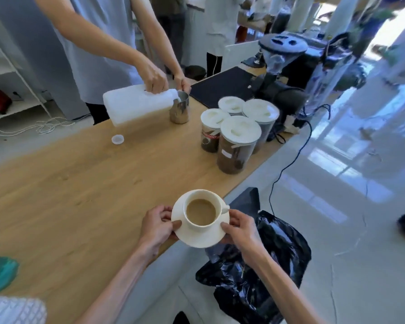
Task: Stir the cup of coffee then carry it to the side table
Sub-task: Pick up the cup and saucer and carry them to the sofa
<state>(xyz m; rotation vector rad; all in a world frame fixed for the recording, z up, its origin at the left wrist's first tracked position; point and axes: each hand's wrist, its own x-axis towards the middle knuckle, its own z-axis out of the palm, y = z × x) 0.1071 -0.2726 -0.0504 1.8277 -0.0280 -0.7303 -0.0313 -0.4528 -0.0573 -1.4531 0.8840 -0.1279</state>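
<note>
A white cup (216,205) of milky brown coffee stands on a white saucer (198,238). The saucer is at the near right edge of the wooden table (80,183), partly out over the floor. My left hand (158,224) grips the saucer's left rim, thumb on top. On the opposite rim, my right hand (240,226) holds the saucer just below the cup's handle. No spoon is visible in the cup.
Across the table a person pours from a white jug (136,104) into a steel pitcher (179,107); a bottle cap (117,139) lies nearby. Several lidded coffee jars (235,146) and a grinder (281,73) stand at the right end. A black bag (262,267) lies on the floor beneath my hands.
</note>
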